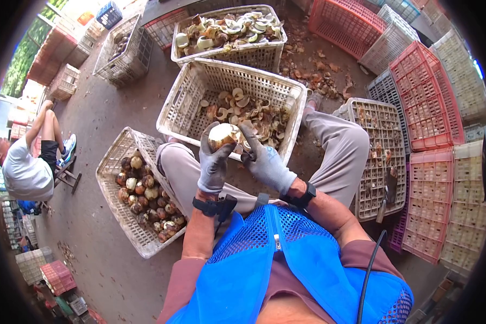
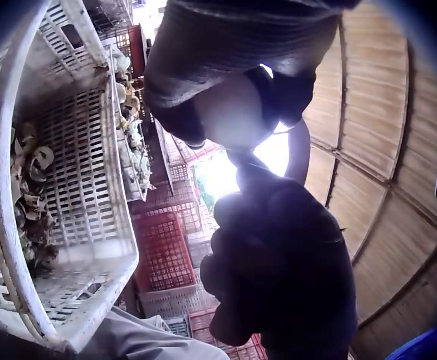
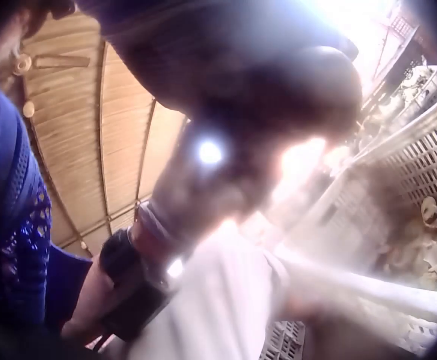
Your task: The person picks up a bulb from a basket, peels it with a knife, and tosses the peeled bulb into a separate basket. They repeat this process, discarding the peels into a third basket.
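My gloved left hand (image 1: 215, 162) holds a round, partly peeled root vegetable (image 1: 221, 136), white on top with brown skin left on its side. In the left wrist view, its fingers curl around the pale vegetable (image 2: 233, 112) from above. My gloved right hand (image 1: 264, 164) is close against the vegetable's right side. Its fingers are curled in the left wrist view, around a thin blade-like tool mostly hidden by the fist. Both hands are over the near rim of a white crate (image 1: 170, 102) with peelings (image 1: 248, 116) inside. The right wrist view is blurred by glare.
A crate (image 1: 105, 173) of unpeeled vegetables (image 1: 148, 194) stands left of my legs. Another crate (image 1: 227, 56) of peelings is beyond. On an upturned crate (image 1: 370, 129) at right lies a broad knife (image 1: 390, 186). Stacked crates (image 1: 426, 200) line the right; a seated person (image 1: 29, 167) is at left.
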{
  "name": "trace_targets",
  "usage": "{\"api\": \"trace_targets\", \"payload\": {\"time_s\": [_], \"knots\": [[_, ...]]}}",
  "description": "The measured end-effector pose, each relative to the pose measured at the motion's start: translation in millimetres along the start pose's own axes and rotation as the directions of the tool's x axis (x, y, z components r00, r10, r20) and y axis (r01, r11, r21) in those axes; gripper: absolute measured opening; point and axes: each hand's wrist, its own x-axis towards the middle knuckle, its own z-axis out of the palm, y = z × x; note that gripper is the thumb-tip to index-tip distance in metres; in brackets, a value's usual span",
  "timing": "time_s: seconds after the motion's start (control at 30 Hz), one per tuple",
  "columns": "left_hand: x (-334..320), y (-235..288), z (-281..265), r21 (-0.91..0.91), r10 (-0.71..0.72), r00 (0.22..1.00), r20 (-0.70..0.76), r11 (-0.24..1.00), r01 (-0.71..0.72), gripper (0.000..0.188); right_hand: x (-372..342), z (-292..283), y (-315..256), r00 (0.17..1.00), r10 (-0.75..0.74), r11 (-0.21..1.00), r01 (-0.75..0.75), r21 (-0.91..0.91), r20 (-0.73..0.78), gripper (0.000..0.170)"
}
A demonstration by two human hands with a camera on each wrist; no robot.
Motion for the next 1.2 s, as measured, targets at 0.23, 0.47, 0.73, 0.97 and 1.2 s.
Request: {"api": "trace_targets", "payload": {"time_s": [0.23,0.47,0.73,0.97,1.2], "knots": [[-8.3,-8.3,2.1,-0.164,-0.041,0.998,0.043,0.985,0.047,0.066,0.8,23.5,28.2,0.971,-0.175,0.983,0.181,0.019,-0.164,0.091],[-3.4,-18.0,2.8,-0.095,-0.028,1.000,0.007,0.995,0.028,0.066,10.0,28.4,28.5,0.976,-0.131,0.957,0.170,0.236,-0.172,0.084],[0.0,-39.8,-19.1,-0.240,-0.086,0.996,0.028,0.967,0.090,0.060,8.6,20.0,28.3,0.949,0.002,0.373,-0.293,0.880,0.315,0.082],[-3.4,-43.4,-17.7,-0.360,-0.129,0.991,0.023,0.924,0.128,0.055,10.6,-2.6,30.5,0.870,0.098,0.501,-0.462,0.732,0.483,0.072],[-2.3,-73.1,-54.7,-0.206,-0.177,0.984,0.011,0.963,0.175,0.059,15.9,26.3,74.9,0.966,-0.231,0.865,0.257,0.430,-0.114,0.073]]}}
